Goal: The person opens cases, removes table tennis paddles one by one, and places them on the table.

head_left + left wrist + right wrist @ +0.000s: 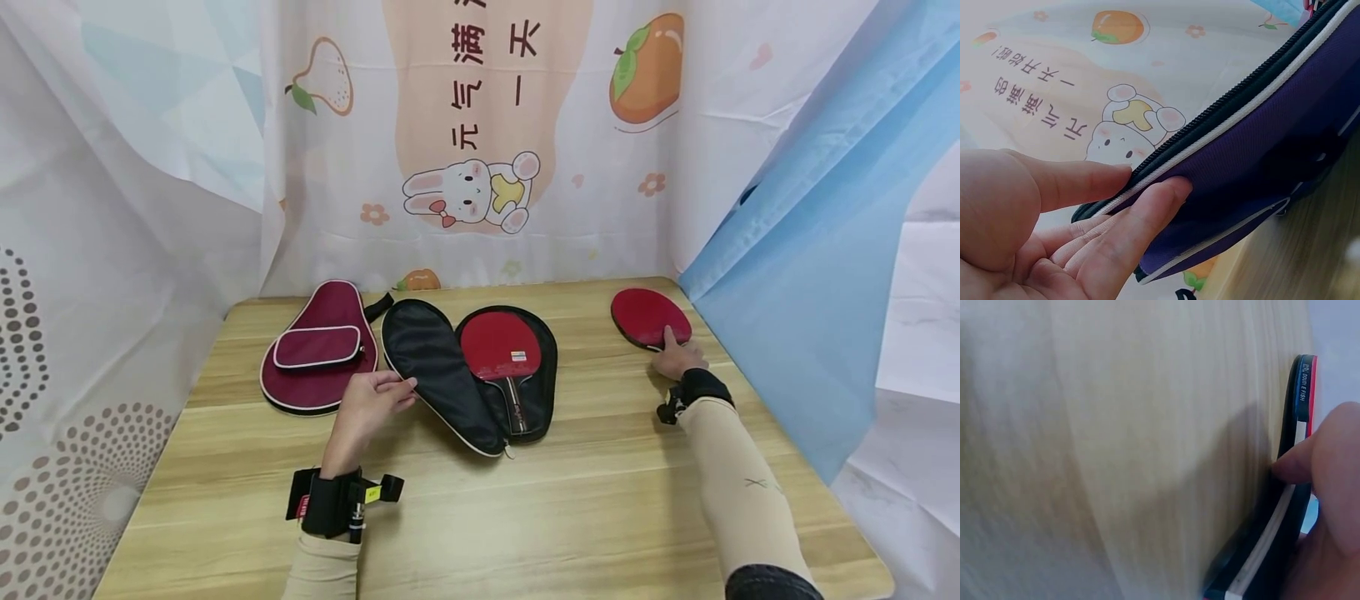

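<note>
A table tennis bat case lies unzipped in mid-table, with a red bat (501,346) in its right half. My left hand (372,402) pinches the edge of the case's flap (442,375) between thumb and fingers. The flap shows a black lining in the head view; in the left wrist view its purple-blue outside and zip (1235,94) tilt up. At the far right my right hand (681,358) grips a second red bat (648,315) by its handle, which the hand mostly hides. The right wrist view shows this bat's edge (1302,387) with "DOUBLE FISH" lettering.
A maroon bat case (318,387) with white piping and a small zipped pocket lies at the left. The wooden table (600,500) is bordered by a printed curtain (600,208) behind and a light blue cloth (825,333) at the right.
</note>
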{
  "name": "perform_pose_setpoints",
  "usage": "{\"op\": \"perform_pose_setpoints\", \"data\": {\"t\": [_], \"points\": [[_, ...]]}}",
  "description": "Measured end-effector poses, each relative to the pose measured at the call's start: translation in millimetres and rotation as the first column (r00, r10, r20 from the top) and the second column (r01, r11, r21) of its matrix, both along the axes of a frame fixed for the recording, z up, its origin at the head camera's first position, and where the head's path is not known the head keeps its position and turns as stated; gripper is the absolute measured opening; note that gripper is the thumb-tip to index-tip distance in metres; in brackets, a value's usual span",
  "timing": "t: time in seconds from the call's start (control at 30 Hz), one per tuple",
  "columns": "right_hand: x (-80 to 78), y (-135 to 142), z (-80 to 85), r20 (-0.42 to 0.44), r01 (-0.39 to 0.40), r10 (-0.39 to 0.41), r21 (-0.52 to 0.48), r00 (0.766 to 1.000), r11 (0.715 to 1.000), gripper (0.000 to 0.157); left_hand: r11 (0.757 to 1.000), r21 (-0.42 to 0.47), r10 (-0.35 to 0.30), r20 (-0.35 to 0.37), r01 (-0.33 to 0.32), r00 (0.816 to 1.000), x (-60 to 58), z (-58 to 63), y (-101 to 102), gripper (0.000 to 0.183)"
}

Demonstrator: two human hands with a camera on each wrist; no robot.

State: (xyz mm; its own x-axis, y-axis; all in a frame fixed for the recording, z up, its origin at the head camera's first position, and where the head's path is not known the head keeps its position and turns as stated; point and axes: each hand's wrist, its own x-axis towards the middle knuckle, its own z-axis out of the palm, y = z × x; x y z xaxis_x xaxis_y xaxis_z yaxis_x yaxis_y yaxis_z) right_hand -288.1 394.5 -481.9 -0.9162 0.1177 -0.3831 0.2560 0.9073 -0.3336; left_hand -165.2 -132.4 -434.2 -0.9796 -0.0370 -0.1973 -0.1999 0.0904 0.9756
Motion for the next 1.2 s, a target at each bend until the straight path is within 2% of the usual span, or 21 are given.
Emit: {"op": "perform_pose_setpoints", "data": {"t": [0.4, 0.53, 0.67, 0.73, 0.83, 0.97, 1.1, 1.2], "points": [[-1.7, 5.4, -8.3, -0.06, 0.036, -0.036, -0.007, 0.998, 0.999, 0.084, 1.0, 0.003, 0.002, -0.004, -0.002, 1.0, 3.6, 1.0, -1.2, 0.025], [4.7, 2.1, -1.4, -0.072, 0.04, -0.04, 0.001, 0.997, 0.999, 0.085, 1.0, 0.002, 0.005, -0.011, -0.005, 1.0, 2.6, 1.7, -1.9, 0.025], [15.2, -4.2, 9.6, -0.085, 0.079, -0.077, 0.03, 0.993, 0.996, 0.085, 1.0, 0.006, -0.001, -0.02, 0.001, 1.0, 0.9, 0.6, -1.4, 0.024], [17.6, -7.8, 12.7, -0.129, 0.093, -0.086, 0.053, 0.988, 0.994, 0.083, 1.0, 0.009, -0.003, -0.025, 0.003, 1.0, 0.4, -0.1, -0.9, 0.024], [17.7, -20.0, 18.0, -0.236, 0.1, -0.082, 0.066, 0.968, 0.993, 0.078, 1.0, 0.021, 0.005, -0.024, -0.005, 1.0, 0.4, -0.4, -0.7, 0.025], [15.7, -48.1, 27.6, -0.369, 0.064, -0.039, 0.056, 0.929, 0.996, 0.072, 1.0, 0.023, 0.013, -0.022, -0.012, 1.0, 1.8, 0.3, -1.7, 0.027], [18.5, -85.2, 36.7, -0.414, 0.002, 0.007, 0.022, 0.91, 1.0, 0.071, 1.0, 0.022, 0.008, -0.018, -0.007, 1.0, 3.3, 0.8, -2.8, 0.028], [25.0, -118.2, 39.4, -0.436, -0.081, 0.062, -0.025, 0.898, 0.996, 0.071, 1.0, 0.022, 0.004, -0.015, -0.004, 1.0, 4.3, 0.6, -3.5, 0.028]]}}
